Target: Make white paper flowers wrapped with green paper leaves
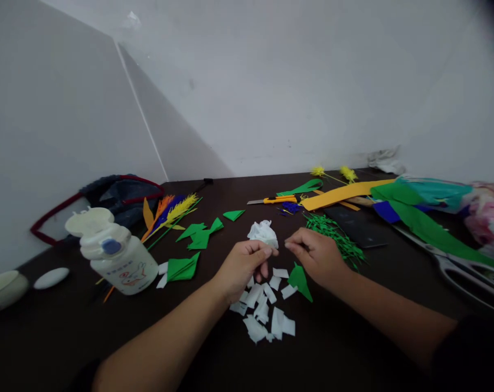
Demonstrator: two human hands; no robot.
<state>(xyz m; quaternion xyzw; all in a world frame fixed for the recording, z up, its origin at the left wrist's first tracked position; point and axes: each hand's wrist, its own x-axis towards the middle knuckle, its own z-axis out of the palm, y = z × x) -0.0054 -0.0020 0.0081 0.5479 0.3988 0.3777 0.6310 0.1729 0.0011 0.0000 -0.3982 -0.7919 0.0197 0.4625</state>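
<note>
My left hand (244, 267) hovers over a heap of small white paper scraps (267, 313), thumb and fingers pinched together near a crumpled white tissue (263, 232). Whether it pinches a scrap I cannot tell. My right hand (317, 256) faces it a short way to the right, fingers curled, tips pinched; a green folded paper piece (300, 280) sticks out beneath it. A white glue bottle (118, 256) with its flip cap open stands at the left.
Green paper cut-outs (200, 235) and paper feather stems (171, 213) lie behind the bottle. An orange box cutter (276, 200), yellow strip (345, 194), shredded green paper (336, 235), black phone (359, 226), large scissors (463, 267) and coloured paper (422, 209) fill the right. A dark bag (116, 197) sits back left.
</note>
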